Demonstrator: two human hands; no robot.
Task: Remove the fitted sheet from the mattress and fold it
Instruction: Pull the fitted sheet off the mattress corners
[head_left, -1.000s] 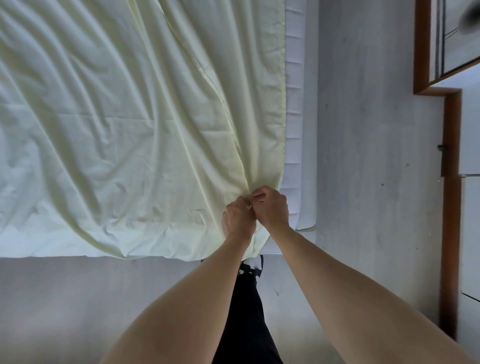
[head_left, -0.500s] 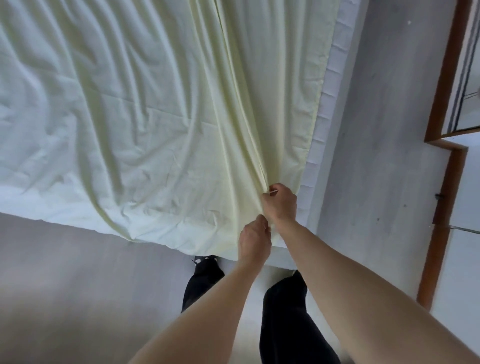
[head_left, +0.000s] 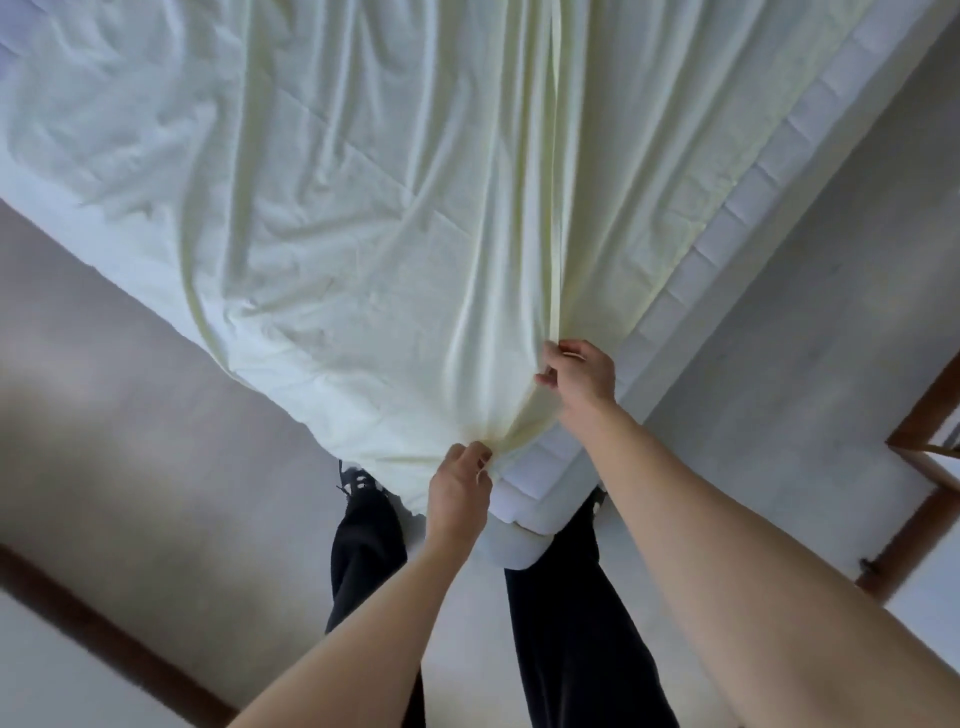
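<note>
A pale yellow fitted sheet (head_left: 332, 208) lies wrinkled over the white mattress (head_left: 737, 208), whose quilted side shows bare along the right. At the near corner of the mattress, my left hand (head_left: 460, 499) pinches the sheet's gathered edge. My right hand (head_left: 579, 379) grips a long raised fold of the sheet a little higher and to the right. Folds fan out from both hands across the bed.
I stand at the mattress corner (head_left: 511, 540), my dark trouser legs (head_left: 571, 623) on either side of it. Grey floor (head_left: 130, 415) runs along the left and right of the bed. Brown wooden trim (head_left: 924, 415) stands at the right, and a brown baseboard (head_left: 104, 639) at lower left.
My hands, which were together on one bunch of sheet, have moved apart: the left lower at the corner, the right higher up the fold. The view has swung round the mattress corner.
</note>
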